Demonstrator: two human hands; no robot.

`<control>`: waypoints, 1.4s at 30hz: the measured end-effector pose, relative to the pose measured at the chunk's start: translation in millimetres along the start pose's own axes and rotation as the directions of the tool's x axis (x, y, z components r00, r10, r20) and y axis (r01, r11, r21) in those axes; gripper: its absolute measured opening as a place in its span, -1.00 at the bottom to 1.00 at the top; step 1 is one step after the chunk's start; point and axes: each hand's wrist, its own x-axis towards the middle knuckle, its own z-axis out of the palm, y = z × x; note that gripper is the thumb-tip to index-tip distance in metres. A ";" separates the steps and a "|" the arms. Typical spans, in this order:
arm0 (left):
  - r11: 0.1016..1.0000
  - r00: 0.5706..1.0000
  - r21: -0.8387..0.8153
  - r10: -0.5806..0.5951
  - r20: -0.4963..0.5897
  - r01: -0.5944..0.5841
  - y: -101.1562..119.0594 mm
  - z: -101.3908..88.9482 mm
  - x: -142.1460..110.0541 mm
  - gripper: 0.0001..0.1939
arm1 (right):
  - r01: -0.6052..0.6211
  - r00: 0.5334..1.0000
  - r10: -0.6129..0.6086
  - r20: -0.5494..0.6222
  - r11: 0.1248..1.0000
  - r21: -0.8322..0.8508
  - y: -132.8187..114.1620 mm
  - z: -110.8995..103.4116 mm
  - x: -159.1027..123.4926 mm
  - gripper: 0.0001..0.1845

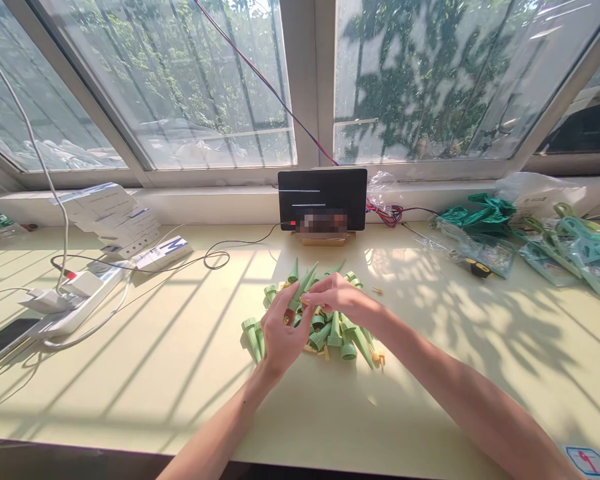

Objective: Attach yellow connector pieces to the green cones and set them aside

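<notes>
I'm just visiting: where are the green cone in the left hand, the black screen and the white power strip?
Green cone (306,283): head view, on its tapering body.
Black screen (323,199): head view, mid-display.
White power strip (91,305): head view, on its body, near the plugs (47,302).

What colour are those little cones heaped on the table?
The cones are green, as the head view shows.

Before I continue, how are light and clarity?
Head view: bright light through the windows, striped shadows on the tabletop at left, leafy ones at right; same view, pixelation over part of the tablet, soft detail on the green cones.
</notes>
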 end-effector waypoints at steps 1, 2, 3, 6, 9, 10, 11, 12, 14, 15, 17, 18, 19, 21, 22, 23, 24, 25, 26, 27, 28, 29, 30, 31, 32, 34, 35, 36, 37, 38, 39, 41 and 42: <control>1.000 1.000 0.003 -0.005 0.001 0.005 0.0 0.2 0.1 -0.62 | 0.001 1.000 -0.001 -0.004 1.000 -0.009 0.1 0.0 0.1 -0.70; 1.000 1.000 0.006 -0.013 0.000 0.013 0.2 0.5 0.2 -0.62 | 0.004 1.000 -0.004 -0.006 1.000 -0.018 0.1 -0.1 0.3 -0.70; 1.000 1.000 0.008 -0.023 0.001 0.023 0.4 0.9 0.4 -0.62 | 0.007 1.000 -0.007 -0.008 1.000 -0.030 0.3 -0.3 0.7 -0.70; 0.998 0.998 -0.006 -0.057 0.021 0.058 2.0 2.0 1.6 -0.63 | 0.012 1.000 -0.013 -0.012 0.997 -0.082 1.4 -1.7 2.1 -0.70; 0.996 0.995 -0.038 -0.075 0.069 0.078 4.5 1.8 3.2 -0.61 | 0.033 0.999 -0.035 -0.009 0.987 -0.158 2.0 -4.3 3.0 -0.69; 0.995 0.993 -0.050 -0.078 0.086 0.083 5.5 1.2 3.7 -0.59 | 0.041 0.999 -0.043 -0.007 0.982 -0.182 1.4 -5.5 2.8 -0.69; 0.994 0.991 -0.064 -0.082 0.105 0.089 6.5 0.5 4.2 -0.57 | 0.049 0.999 -0.052 -0.007 0.977 -0.209 0.1 -6.9 2.2 -0.69; 0.992 0.988 -0.083 -0.086 0.127 0.097 7.5 -0.4 4.6 -0.55 | 0.054 0.998 -0.058 -0.009 0.970 -0.237 -1.9 -8.5 1.1 -0.69; 0.983 0.981 -0.138 -0.096 0.167 0.119 9.1 -2.4 5.6 -0.53 | 0.065 0.997 -0.074 -0.020 0.950 -0.304 -7.5 -12.0 -1.8 -0.68; 0.976 0.978 -0.172 -0.102 0.182 0.134 9.5 -3.2 6.1 -0.54 | 0.075 0.996 -0.087 -0.022 0.936 -0.344 -10.7 -13.8 -3.6 -0.68; 0.953 0.972 -0.247 -0.131 0.193 0.178 9.6 -4.0 7.3 -0.59 | 0.105 0.993 -0.120 -0.008 0.902 -0.418 -16.1 -16.9 -6.9 -0.68; 0.934 0.967 -0.286 -0.160 0.200 0.214 9.3 -4.1 8.0 -0.62 | 0.115 0.992 -0.128 0.000 0.886 -0.449 -17.8 -18.0 -8.2 -0.67; 0.909 0.957 -0.327 -0.195 0.214 0.259 8.9 -3.9 8.8 -0.64 | 0.117 0.991 -0.132 0.003 0.872 -0.476 -18.7 -18.6 -9.3 -0.66; 0.840 0.925 -0.405 -0.266 0.271 0.360 8.3 -3.2 10.4 -0.65 | 0.112 0.991 -0.133 -0.005 0.855 -0.506 -18.6 -19.1 -10.9 -0.61; 0.800 0.905 -0.440 -0.295 0.305 0.409 8.0 -2.8 11.2 -0.64 | 0.114 0.991 -0.137 -0.007 0.852 -0.511 -18.2 -19.3 -11.6 -0.57; 0.756 0.886 -0.474 -0.318 0.338 0.452 7.8 -2.4 12.0 -0.63 | 0.126 0.989 -0.150 -0.006 0.853 -0.507 -17.8 -19.7 -12.6 -0.54; 0.708 0.868 -0.509 -0.335 0.367 0.489 7.5 -2.1 12.7 -0.62 | 0.137 0.987 -0.161 -0.004 0.851 -0.507 -17.8 -20.7 -13.9 -0.51; 0.658 0.850 -0.544 -0.348 0.395 0.521 7.1 -1.9 13.5 -0.61 | 0.142 0.984 -0.176 -0.016 0.842 -0.520 -18.3 -22.6 -15.8 -0.48; 0.606 0.835 -0.577 -0.355 0.420 0.548 6.7 -1.7 14.2 -0.60 | 0.148 0.977 -0.206 -0.048 0.828 -0.541 -19.0 -25.5 -18.3 -0.45; 0.557 0.822 -0.605 -0.356 0.445 0.569 6.2 -1.7 14.9 -0.59 | 0.144 0.964 -0.244 -0.103 0.810 -0.568 -19.6 -29.7 -21.4 -0.43; 0.516 0.811 -0.626 -0.353 0.467 0.585 5.8 -1.7 15.6 -0.58 | 0.134 0.943 -0.286 -0.168 0.791 -0.597 -19.5 -35.3 -25.0 -0.43; 0.482 0.801 -0.640 -0.348 0.487 0.598 5.5 -1.8 16.2 -0.58 | 0.113 0.918 -0.324 -0.230 0.768 -0.631 -17.9 -42.2 -29.0 -0.43; 0.456 0.794 -0.650 -0.343 0.502 0.608 5.4 -2.0 16.8 -0.58 | 0.077 0.893 -0.348 -0.284 0.742 -0.666 -14.2 -50.5 -33.2 -0.44; 0.436 0.789 -0.658 -0.339 0.512 0.614 5.6 -2.2 17.4 -0.59 | 0.052 0.858 -0.389 -0.336 0.715 -0.697 -7.9 -59.7 -37.3 -0.45; 0.422 0.786 -0.664 -0.335 0.519 0.618 6.2 -2.5 18.0 -0.59 | 0.039 0.822 -0.439 -0.364 0.681 -0.731 1.1 -69.6 -41.4 -0.46; 0.407 0.787 -0.674 -0.334 0.519 0.617 8.6 -3.0 19.9 -0.60 | -0.043 0.727 -0.515 -0.454 0.626 -0.779 26.0 -89.6 -49.0 -0.49; 0.405 0.788 -0.676 -0.336 0.516 0.616 10.8 -3.3 21.6 -0.60 | -0.092 0.668 -0.548 -0.503 0.610 -0.787 40.4 -98.6 -52.3 -0.51; 0.405 0.787 -0.675 -0.340 0.514 0.616 13.8 -3.7 24.2 -0.59 | -0.132 0.609 -0.561 -0.561 0.626 -0.769 54.9 -106.4 -55.1 -0.53; 0.407 0.787 -0.674 -0.342 0.513 0.616 17.7 -4.2 28.0 -0.58 | -0.162 0.573 -0.552 -0.605 0.648 -0.744 68.3 -112.8 -57.3 -0.55; 0.411 0.787 -0.672 -0.336 0.517 0.617 22.5 -4.6 32.9 -0.56 | -0.168 0.574 -0.537 -0.618 0.661 -0.731 79.8 -117.6 -58.7 -0.57; 0.420 0.791 -0.670 -0.322 0.520 0.612 28.3 -4.9 39.1 -0.55 | -0.169 0.584 -0.522 -0.622 0.671 -0.722 88.8 -120.8 -59.2 -0.59; 0.440 0.819 -0.693 -0.257 0.512 0.571 41.6 -3.7 53.7 -0.61 | -0.164 0.593 -0.505 -0.626 0.686 -0.709 98.9 -123.0 -57.4 -0.64; 0.449 0.835 -0.708 -0.224 0.502 0.546 48.2 -1.9 61.1 -0.63 | -0.159 0.594 -0.493 -0.636 0.703 -0.693 100.5 -122.2 -55.3 -0.65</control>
